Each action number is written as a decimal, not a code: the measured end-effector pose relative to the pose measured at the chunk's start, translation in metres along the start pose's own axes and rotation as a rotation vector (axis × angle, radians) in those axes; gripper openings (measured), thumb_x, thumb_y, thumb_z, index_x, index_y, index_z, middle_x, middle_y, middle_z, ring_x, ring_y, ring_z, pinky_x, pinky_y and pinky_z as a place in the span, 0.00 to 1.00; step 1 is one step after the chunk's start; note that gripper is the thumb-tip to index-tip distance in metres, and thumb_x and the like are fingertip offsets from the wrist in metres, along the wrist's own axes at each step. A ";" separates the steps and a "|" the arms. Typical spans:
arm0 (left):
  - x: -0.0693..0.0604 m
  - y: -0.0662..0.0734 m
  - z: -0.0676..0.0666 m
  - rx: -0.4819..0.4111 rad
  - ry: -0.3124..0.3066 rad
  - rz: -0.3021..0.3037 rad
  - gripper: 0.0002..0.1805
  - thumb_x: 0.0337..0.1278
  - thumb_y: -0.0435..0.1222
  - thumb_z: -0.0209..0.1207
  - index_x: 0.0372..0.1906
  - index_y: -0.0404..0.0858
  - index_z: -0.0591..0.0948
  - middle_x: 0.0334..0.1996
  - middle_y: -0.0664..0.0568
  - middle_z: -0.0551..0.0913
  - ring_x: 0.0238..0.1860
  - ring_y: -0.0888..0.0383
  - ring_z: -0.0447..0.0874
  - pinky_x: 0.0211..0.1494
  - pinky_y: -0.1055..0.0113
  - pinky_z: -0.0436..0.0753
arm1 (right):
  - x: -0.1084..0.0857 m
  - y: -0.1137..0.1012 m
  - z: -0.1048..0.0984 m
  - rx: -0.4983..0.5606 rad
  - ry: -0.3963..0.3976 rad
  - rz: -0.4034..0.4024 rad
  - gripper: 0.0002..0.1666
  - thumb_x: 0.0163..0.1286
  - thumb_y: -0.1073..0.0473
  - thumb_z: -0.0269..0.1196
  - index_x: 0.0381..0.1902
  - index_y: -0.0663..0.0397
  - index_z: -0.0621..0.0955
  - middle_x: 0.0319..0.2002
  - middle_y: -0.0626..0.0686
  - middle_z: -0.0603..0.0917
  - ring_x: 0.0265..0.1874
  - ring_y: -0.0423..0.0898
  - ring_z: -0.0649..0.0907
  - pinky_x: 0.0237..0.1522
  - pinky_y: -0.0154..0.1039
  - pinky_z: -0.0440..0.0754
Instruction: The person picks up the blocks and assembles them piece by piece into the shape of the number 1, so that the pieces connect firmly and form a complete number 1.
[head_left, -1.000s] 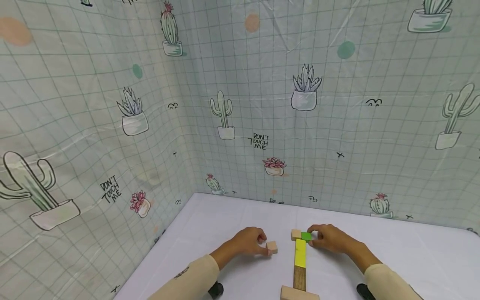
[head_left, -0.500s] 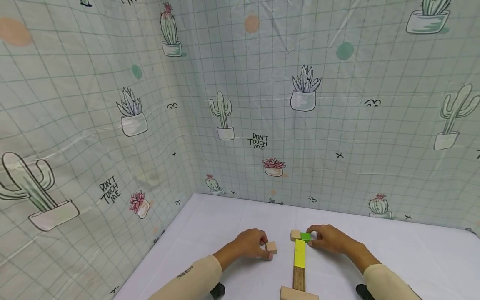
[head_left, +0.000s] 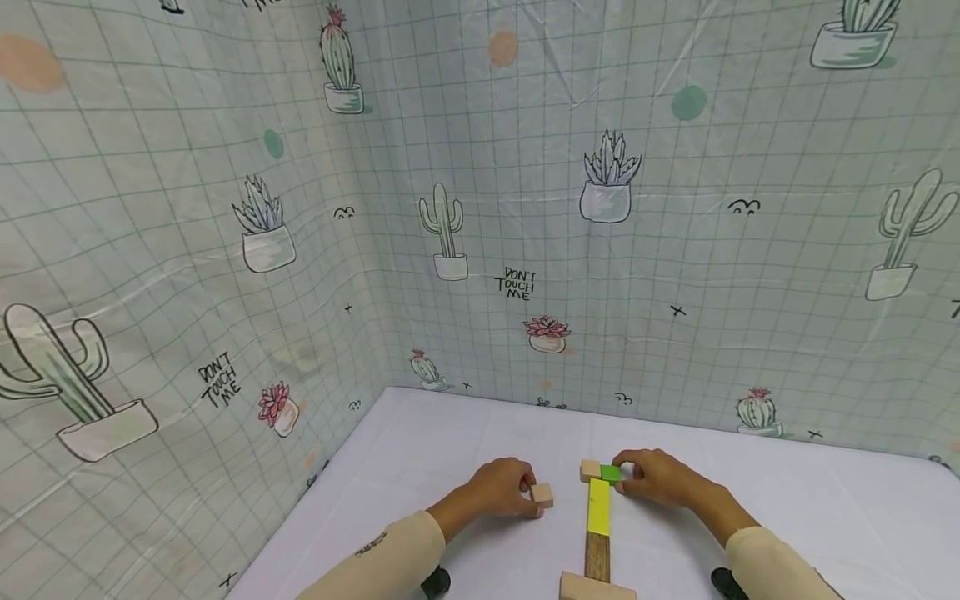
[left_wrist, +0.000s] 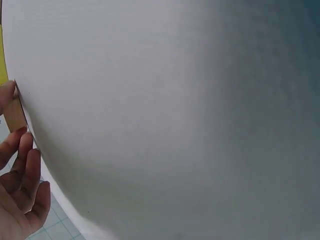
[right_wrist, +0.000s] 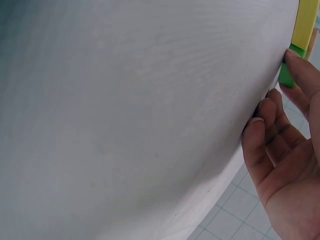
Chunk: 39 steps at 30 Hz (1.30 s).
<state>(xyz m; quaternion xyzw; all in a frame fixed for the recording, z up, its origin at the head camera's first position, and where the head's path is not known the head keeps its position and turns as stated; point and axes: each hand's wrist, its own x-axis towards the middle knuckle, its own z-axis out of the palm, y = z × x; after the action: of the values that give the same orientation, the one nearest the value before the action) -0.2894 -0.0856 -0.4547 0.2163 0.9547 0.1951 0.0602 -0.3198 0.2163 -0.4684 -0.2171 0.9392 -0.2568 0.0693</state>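
Note:
My left hand pinches a small plain wooden block on the white table, thumb on the near side and fingers on the far side. The left wrist view catches the same wooden block at its left edge. On the right, my right hand holds a small green block between thumb and fingertips. That green block sits against another plain wooden block and the far end of a yellow block. In the right wrist view the green block touches the yellow block.
A dark brown wooden block continues the line from the yellow one toward me. A wider plain block lies across its near end, partly cut off by the frame. The white table meets a cactus-print curtain behind and at left.
My left fingers have come in against the wooden block, which was touched mainly by the thumb a second ago. My right hand and the lined-up blocks hold their places.

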 end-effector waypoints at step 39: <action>-0.003 0.003 0.002 0.060 0.043 -0.006 0.16 0.49 0.48 0.74 0.36 0.43 0.84 0.26 0.64 0.75 0.28 0.68 0.69 0.34 0.72 0.70 | 0.000 -0.002 -0.001 0.013 -0.009 0.029 0.20 0.64 0.55 0.71 0.53 0.50 0.83 0.25 0.47 0.75 0.26 0.44 0.73 0.29 0.37 0.69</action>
<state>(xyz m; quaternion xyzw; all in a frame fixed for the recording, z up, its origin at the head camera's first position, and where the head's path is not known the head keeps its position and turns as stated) -0.2846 -0.0836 -0.4553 0.2107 0.9619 0.1708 0.0337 -0.3194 0.2148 -0.4663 -0.2044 0.9402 -0.2608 0.0786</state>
